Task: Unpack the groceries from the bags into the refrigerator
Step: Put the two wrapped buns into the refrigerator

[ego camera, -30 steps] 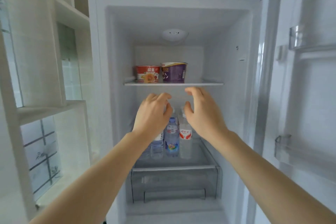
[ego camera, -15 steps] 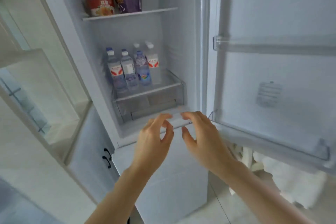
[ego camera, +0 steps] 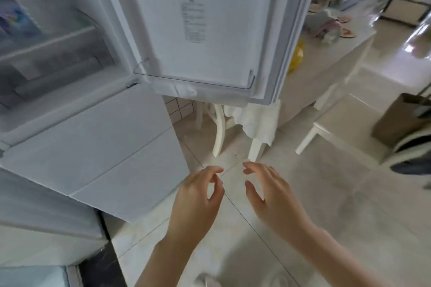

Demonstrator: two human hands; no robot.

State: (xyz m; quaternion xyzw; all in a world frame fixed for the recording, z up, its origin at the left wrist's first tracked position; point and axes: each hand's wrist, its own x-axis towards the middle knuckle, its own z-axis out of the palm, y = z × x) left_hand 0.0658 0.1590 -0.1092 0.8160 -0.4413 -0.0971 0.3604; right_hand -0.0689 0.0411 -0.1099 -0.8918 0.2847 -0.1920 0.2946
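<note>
While nothing is held, left hand (ego camera: 198, 196) out low over the pale tiled floor (ego camera: 338, 216), fingers loosely curved, thumb and forefinger close together but pinching nothing. Right hand (ego camera: 270, 196) just beside it, apart from it, fingers spread and relaxed, also empty. Both near the bottom middle of the view, bare forearms running down to the near edge. Left of the hands, closed white lower door of the refrigerator (ego camera: 93, 144). Above that, open upper compartment with a clear drawer (ego camera: 53, 63) and, at the far left edge, blurred water bottles (ego camera: 16, 18) standing on the shelf over it; labels too smeared to read. Straight beyond the hands, open upper refrigerator door (ego camera: 210, 18) swung out, a printed sticker on its inner face and a clear rail (ego camera: 193, 81) across its bottom. Under the door's lower edge, white chair legs (ego camera: 219, 130) and a hanging white cloth (ego camera: 256, 121). Farther right, white table (ego camera: 326, 53) with something yellow (ego camera: 296, 56) at its near edge and blurred items on top. Near right, white stool (ego camera: 338, 123) and beside it a brown paper bag (ego camera: 401, 119) standing on the floor, well apart from both hands.
</note>
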